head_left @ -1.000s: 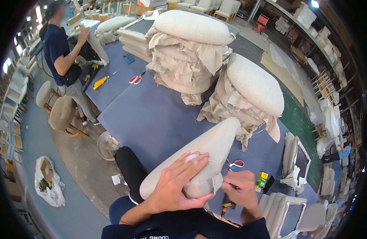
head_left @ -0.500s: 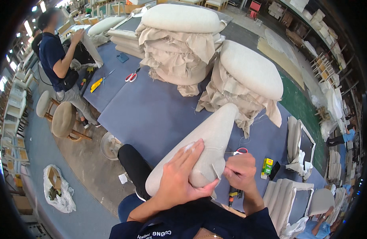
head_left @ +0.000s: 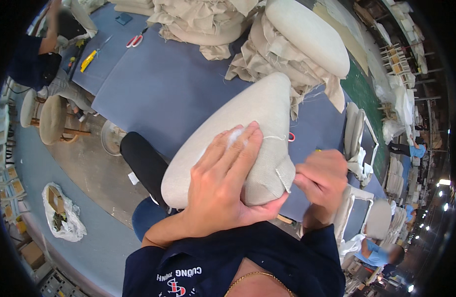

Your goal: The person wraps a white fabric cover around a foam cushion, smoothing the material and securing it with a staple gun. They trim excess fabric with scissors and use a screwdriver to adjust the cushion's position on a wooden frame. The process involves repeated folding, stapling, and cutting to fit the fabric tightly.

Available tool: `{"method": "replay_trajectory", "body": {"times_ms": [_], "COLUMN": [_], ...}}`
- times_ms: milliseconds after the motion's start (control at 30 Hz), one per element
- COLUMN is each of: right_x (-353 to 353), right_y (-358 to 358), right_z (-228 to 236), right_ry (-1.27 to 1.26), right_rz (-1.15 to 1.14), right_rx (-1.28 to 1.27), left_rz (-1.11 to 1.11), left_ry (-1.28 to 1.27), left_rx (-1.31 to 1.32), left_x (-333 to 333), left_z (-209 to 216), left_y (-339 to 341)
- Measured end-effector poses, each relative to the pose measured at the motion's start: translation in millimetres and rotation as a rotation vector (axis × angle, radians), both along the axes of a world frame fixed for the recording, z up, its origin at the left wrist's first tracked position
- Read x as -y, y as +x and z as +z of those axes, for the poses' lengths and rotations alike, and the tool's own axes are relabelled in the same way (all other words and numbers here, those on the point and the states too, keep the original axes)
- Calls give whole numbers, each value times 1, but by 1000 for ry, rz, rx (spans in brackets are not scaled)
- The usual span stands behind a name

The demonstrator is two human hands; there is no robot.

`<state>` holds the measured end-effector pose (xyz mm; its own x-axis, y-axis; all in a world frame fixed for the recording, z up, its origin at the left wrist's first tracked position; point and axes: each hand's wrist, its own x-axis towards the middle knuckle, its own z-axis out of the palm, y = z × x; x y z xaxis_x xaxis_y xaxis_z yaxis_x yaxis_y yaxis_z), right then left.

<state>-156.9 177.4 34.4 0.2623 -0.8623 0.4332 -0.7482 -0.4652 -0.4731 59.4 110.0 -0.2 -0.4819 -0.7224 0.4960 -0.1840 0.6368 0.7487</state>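
Note:
A beige fabric-covered seat cushion [head_left: 203, 131] rests tilted in front of my body. My left hand [head_left: 220, 173] holds it, fingers laid across the fabric and thumb along the lower edge by a folded corner. Something white sits between two of those fingers; I cannot make out what. A raised seam line runs across the fabric beyond the fingertips. Just right of the folded corner, my right hand [head_left: 324, 178] is closed with fingers pinched together. Whatever it holds is too small or hidden to tell.
On the blue-grey table [head_left: 154, 79] stand stacks of beige cushions [head_left: 307, 34] with frayed cloth. Red-handled scissors [head_left: 135, 41] and a yellow cutter [head_left: 88, 61] lie at left. Another person [head_left: 35, 62] stands far left. Framed cushions [head_left: 359, 141] are at right.
My view has tilted downward, so the table and stacks appear higher. My right hand has shifted up and right and remains closed. My left hand keeps its hold on the cushion.

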Motion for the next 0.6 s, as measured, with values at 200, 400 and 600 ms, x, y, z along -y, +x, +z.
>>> {"method": "replay_trajectory", "body": {"times_ms": [200, 400, 600], "right_x": [15, -3, -17], "right_y": [-4, -29, -62], "right_z": [1, 84, 111], "right_ry": [-24, -844, -859], "right_rz": [-16, -262, -245], "right_rx": [98, -117, -291], "left_rz": [-3, -23, -72], "left_ry": [-8, -32, 0], "left_rx": [-2, 22, 107], "left_x": [7, 10, 12], "left_z": [3, 3, 16], "left_y": [2, 4, -10]}}
